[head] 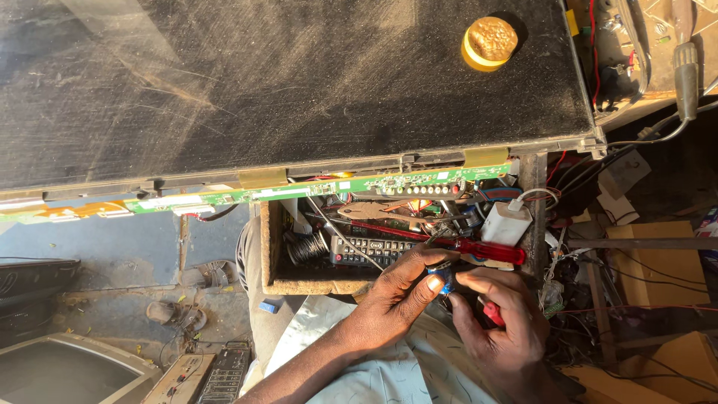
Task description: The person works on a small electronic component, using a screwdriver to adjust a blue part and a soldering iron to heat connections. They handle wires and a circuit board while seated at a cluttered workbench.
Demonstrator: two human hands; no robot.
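My left hand (396, 295) and my right hand (497, 318) meet over my lap, both pinching a small blue part (446, 283) between the fingertips. My right hand also has a small red-handled tool (491, 313) tucked in its palm. Just above them lies a red-handled screwdriver (449, 243) across an open box (299, 283) of parts. A large dark flat panel (299, 82) fills the top, with a green circuit strip (359, 185) along its near edge.
A yellow tape roll (488, 41) sits on the panel. The box holds a remote control (370, 251), a solder coil (308, 247) and a white charger (505, 223). Tangled wires and wooden boards (658, 262) lie right; an old set (67, 370) and a remote (224, 370) lower left.
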